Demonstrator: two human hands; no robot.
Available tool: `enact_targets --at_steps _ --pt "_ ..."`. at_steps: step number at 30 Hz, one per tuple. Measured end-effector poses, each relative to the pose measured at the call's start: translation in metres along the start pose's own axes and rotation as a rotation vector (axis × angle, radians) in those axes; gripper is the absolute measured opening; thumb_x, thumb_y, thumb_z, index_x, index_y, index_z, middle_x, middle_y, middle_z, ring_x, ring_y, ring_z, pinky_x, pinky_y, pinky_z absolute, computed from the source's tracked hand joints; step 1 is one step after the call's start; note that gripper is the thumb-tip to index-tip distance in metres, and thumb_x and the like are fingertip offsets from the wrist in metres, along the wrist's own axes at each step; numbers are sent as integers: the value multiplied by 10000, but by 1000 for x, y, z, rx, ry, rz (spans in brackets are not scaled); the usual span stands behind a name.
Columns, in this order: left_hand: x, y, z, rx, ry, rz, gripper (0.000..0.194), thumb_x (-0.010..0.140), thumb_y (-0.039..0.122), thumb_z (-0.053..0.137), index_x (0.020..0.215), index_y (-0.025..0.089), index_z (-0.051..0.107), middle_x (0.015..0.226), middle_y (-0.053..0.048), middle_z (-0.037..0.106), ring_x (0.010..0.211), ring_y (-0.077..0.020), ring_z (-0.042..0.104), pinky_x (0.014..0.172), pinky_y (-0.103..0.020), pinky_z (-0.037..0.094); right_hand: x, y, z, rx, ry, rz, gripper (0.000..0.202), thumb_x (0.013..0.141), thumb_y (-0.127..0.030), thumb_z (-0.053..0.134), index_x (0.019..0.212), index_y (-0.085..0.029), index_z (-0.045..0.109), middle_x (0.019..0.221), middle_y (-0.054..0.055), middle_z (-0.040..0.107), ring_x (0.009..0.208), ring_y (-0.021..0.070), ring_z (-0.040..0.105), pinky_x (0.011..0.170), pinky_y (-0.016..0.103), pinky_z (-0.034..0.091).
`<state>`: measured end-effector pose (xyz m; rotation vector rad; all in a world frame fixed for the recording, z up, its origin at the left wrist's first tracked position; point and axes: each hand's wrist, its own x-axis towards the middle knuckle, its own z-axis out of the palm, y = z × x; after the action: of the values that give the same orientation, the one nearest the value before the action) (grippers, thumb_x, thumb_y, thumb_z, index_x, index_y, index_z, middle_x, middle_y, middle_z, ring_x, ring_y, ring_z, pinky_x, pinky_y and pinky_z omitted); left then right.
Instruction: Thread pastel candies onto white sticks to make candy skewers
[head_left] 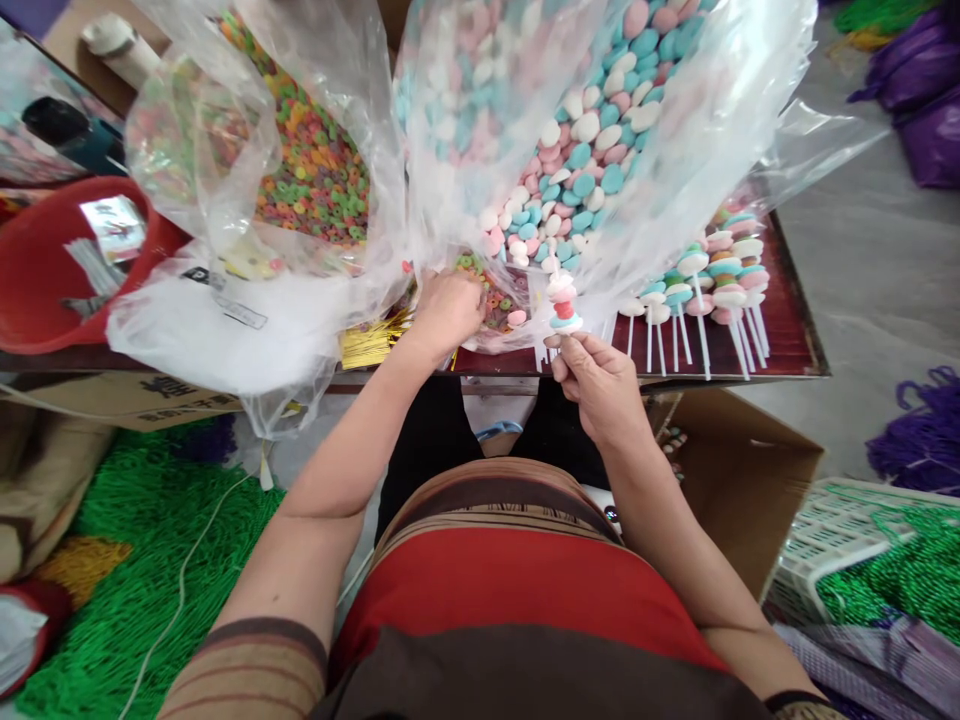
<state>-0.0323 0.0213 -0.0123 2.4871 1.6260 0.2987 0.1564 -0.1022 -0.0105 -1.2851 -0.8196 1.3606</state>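
Pinched upright in my right hand (600, 385) is a candy skewer (564, 305), with white, red and blue pieces stacked on its stick. My left hand (450, 305) is at the near edge of a small heap of coloured ring candies (499, 300). Its fingers curl down toward the rings; whatever lies between the fingertips is hidden. Behind my right hand, pink, white and blue round candies (581, 180) spill forward in a big clear bag. Gold twist ties (371, 342) lie to the left of my left wrist.
Several finished candy skewers (724, 265) lie at the right of the dark red table (795, 320). A bag of ring candies (315, 170) and a red basin (45, 260) stand left. Below right are an open cardboard box (739, 480) and a white basket (840, 520).
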Motion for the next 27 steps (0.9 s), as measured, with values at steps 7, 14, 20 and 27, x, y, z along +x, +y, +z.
enact_targets --at_steps 7,14,20,27 --pt "8 -1 9 -62 -6 65 206 871 252 604 714 191 723 870 -176 766 1077 -376 673 1059 -551 428 -2 4 -1 -13 7 -22 486 823 -685 754 865 -204 701 588 -50 487 461 68 279 431 257 147" --pt "1 12 1 71 -55 53 130 807 159 632 823 166 761 1039 -203 769 1076 -397 680 990 -548 473 -5 4 -4 12 24 -24 491 798 -684 774 866 -202 712 597 -47 497 475 69 278 440 256 149" --pt "-9 13 1 -67 -28 43 159 812 107 608 875 171 740 1031 -174 775 1122 -358 683 1008 -484 490 -6 5 -5 -44 21 -12 479 810 -675 752 876 -201 727 583 -48 495 482 80 289 446 259 173" --pt "-10 6 11 -917 116 -201 128 884 149 564 942 189 671 881 -26 773 745 -143 698 758 -283 567 -10 7 -1 -294 -140 -42 418 916 -578 643 897 -177 757 519 -51 496 495 100 365 495 258 256"
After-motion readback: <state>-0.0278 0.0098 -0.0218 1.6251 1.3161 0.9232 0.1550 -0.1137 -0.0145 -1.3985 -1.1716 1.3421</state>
